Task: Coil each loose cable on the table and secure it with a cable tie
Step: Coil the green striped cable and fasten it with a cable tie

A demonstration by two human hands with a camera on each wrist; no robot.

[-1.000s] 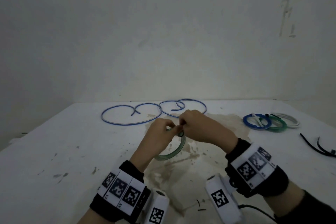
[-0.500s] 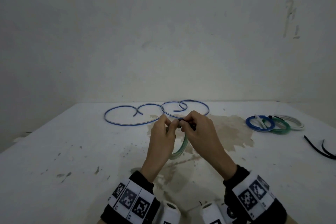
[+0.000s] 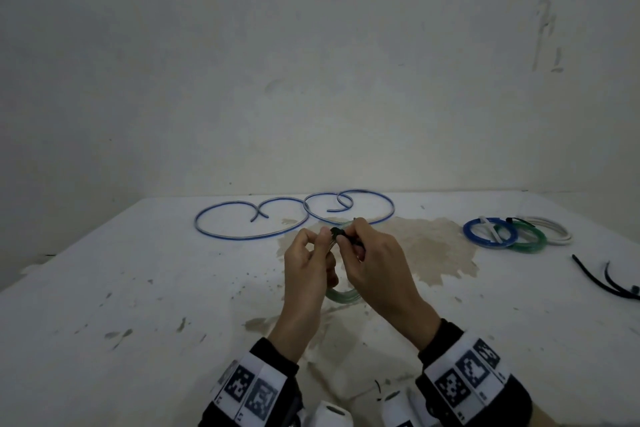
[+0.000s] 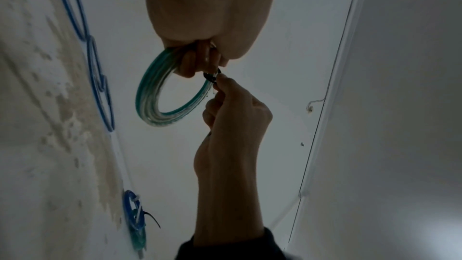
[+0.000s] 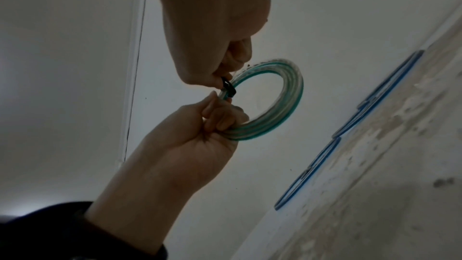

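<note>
holding the green coil (image 3: 343, 295) up off the counter (image 3: 138, 305) right now, roughly centre, standing on edge so the ring hangs down between my two hands. left hand (image 3: 308, 274) has its fingers curled round the bundled turns at the near-left part of the ring, that's clear in the right wrist view (image 5: 220, 120). right hand (image 3: 374, 263) is pinching the black cable tie (image 5: 228, 87) which already wraps across the strands at the top of the coil, just beside the left thumb. so both hands are closed on something, neither spread

the bit that matters: the tie crosses the strands, and its free tail seems to run toward my right hand, away from the left. can't tell from these views if the tail is through the head yet, too small and dark. my guess is the next pull goes rightward while the left hand anchors the bundle, right hand being the one on the tie

room-wise it's fine. the loose blue cable (image 3: 294, 218) lies beyond the hands toward the wall, well apart from the coil. the finished coils (image 3: 512, 236) sit off to the right with spare black ties (image 3: 602, 279) nearer the right edge, and a rightward pull heads into the open gap before them
</note>
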